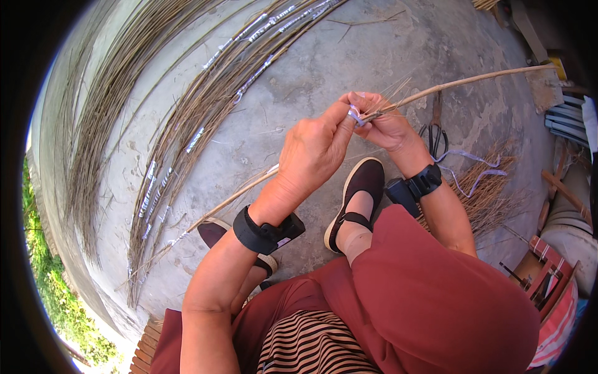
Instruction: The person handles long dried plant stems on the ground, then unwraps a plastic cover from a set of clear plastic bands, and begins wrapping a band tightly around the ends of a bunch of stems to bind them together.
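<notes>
A long thin wooden stick [473, 81] runs slantwise through both my hands, from the lower left up to the far right. My left hand [314, 146] is closed round it, thumb and fingers pinching a lilac strip [355, 115] that loops about the stick. Just to the right, my right hand [385, 124] is closed too, its fingers bent against the stick beside the strip. Several fine twigs [389, 107] jut out along the stick between the hands. More pale wrapping shows on the stick below my left hand. My right palm hides part of the grip.
Bundles of thin sticks [180, 118], some wrapped with whitish strips, lie at the left. Black-handled scissors [434, 138], a loose lilac strip [464, 154] and a twig pile [492, 193] are right of my right forearm. Blue slats [568, 121] and a wooden frame [551, 268] stand at the right edge.
</notes>
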Tool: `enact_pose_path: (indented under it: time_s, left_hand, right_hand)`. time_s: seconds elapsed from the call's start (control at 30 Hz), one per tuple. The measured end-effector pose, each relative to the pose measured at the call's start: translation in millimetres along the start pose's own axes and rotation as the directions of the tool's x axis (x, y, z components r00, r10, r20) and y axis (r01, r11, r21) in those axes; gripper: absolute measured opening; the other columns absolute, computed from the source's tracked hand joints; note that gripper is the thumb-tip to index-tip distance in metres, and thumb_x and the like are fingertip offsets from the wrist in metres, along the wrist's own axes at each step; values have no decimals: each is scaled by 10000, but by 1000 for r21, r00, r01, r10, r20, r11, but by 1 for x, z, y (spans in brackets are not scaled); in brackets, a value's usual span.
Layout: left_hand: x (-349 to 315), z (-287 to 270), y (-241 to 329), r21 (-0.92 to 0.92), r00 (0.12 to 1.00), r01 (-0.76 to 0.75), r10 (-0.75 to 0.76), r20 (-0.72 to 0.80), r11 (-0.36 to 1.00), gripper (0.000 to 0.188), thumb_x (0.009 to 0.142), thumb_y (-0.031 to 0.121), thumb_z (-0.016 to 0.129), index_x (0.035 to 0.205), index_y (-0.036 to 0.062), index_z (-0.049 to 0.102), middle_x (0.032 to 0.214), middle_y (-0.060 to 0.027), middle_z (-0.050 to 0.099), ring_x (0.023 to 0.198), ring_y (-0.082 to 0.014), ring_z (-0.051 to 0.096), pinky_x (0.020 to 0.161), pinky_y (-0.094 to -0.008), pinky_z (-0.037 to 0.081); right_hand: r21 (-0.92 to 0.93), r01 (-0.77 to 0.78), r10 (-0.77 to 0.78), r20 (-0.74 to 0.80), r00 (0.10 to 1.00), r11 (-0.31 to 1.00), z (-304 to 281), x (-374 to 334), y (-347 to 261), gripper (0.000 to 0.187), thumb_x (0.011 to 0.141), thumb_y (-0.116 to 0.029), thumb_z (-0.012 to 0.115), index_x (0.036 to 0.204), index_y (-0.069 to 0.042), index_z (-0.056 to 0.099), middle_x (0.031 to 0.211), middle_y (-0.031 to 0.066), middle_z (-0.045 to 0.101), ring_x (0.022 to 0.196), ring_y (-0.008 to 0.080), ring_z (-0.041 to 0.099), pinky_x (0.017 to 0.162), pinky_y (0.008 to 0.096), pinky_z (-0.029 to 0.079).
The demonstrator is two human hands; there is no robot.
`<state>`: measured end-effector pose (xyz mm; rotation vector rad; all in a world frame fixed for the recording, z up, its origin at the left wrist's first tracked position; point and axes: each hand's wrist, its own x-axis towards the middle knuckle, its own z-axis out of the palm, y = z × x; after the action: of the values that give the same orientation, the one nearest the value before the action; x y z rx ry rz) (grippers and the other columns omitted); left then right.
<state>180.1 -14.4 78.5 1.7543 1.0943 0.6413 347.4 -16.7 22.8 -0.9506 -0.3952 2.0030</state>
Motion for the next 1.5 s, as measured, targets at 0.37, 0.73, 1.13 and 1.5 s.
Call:
enact_pose_path:
  time_s: [0.37,0.73,1.13,1.5]
  left_hand:
    - [3,3,-1,-202,986,131,-106,131,970,231,913,190,494,889,-13,601,569,54,371,553,-35,334,462,-221,295]
    - [9,-2,-2,-456,875,459,-299,380,763,219,896,227,529,876,43,645,512,36,451,428,-28,366,389,-199,265]
    - [14,0,-13,-497,807,571,-336,485,654,216,891,229,538,1007,84,648,562,24,512,463,-31,414,418,-178,314]
    - [17,-2,-16,-509,834,548,-388,392,664,193,868,198,573,947,40,652,705,0,593,525,-37,475,473,-173,384]
  right_hand:
    - [-104,61,-71,-91,993,993,9,-1,-2,253,850,-233,603,894,16,621,638,-43,532,524,22,463,476,160,381]
    - [-151,95,-103,-43,994,984,11,4,-6,260,847,-248,607,866,12,614,580,-53,454,482,18,394,420,176,310]
    - [-127,96,-113,-136,984,987,16,7,5,287,852,-255,600,893,29,614,619,-32,514,531,32,449,433,181,336]
    - [-766,30,-233,-157,960,642,35,-72,0,151,852,-160,590,832,-11,601,611,-23,554,495,26,462,441,157,346]
